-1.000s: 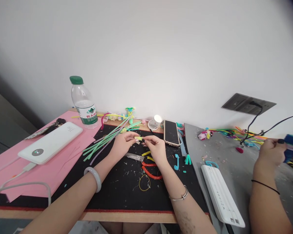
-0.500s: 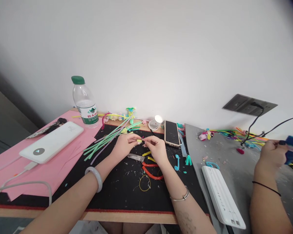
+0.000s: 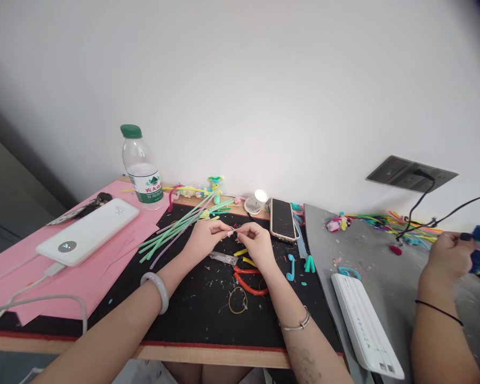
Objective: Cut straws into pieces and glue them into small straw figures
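My left hand (image 3: 206, 238) and my right hand (image 3: 256, 242) meet over the black mat (image 3: 176, 309), fingertips nearly touching. Both are closed in a pinch on a small pale and black piece (image 3: 232, 234), too small to name. Just below my hands lies a translucent grey tool (image 3: 223, 258), partly behind my left hand. Yellow pieces (image 3: 248, 261) and bent red strips (image 3: 250, 285) rest beside my right wrist. Left of my left hand is a bundle of mint green and purple pipe cleaners (image 3: 172, 234).
A water bottle (image 3: 144, 173) and white power bank (image 3: 88, 229) stand on pink paper (image 3: 116, 266). A phone (image 3: 283, 218) and paper cup (image 3: 257, 201) are behind my hands. To the right, a co-worker's hand (image 3: 444, 261) holds something blue near another white power bank (image 3: 366, 325).
The view has shifted slightly. Between my fingertips the piece shows pale and black now, where yellow showed before. Both my hands stay in nearly the same place.
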Tool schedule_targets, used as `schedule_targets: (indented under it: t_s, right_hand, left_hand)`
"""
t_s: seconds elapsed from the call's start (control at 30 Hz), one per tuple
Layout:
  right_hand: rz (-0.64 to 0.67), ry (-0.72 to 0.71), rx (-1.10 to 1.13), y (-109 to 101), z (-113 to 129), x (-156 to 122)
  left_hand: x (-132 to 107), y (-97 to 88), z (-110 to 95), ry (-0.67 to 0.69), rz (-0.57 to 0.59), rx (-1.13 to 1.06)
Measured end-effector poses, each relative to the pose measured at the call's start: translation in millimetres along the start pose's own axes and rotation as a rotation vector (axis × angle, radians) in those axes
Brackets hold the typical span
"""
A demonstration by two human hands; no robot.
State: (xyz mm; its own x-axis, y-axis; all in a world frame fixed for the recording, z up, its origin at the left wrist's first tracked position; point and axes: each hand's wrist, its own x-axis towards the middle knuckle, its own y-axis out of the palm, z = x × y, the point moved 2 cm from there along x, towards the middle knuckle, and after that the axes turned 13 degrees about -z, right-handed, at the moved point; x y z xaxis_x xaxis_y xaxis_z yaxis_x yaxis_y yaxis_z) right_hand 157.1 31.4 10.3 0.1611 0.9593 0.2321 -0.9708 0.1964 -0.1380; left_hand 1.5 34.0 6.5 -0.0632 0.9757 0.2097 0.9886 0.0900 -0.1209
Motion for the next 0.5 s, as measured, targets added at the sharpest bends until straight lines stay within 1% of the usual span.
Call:
schedule_targets:
  t_s: [0.07, 0.17, 0.23, 0.37, 0.5]
  right_hand:
    - [-0.031, -0.025, -0.025, -0.8, 1.4, 0.5]
    - [-0.061, -0.010, -0.020, -2.0, 2.0, 1.3]
    - [-0.026, 0.020, -0.001, -1.7, 0.2, 1.8]
    - [0.109, 0.105, 0.063, 0.6, -5.0, 2.2]
    - [0.121, 0.120, 0.139, 1.5, -3.6, 2.5]
  left_hand:
    - [0.6, -0.4, 0.4, -0.027, -0.012, -0.017]
    - [1.4, -0.9, 0.6, -0.067, -0.031, -0.034]
    - [1.9, -0.6, 1.3, -0.079, -0.027, -0.052]
    - [2.0, 0.6, 4.6, -0.086, -0.013, -0.066]
    - [1.1, 0.7, 6.5, -0.121, -0.005, -0.095]
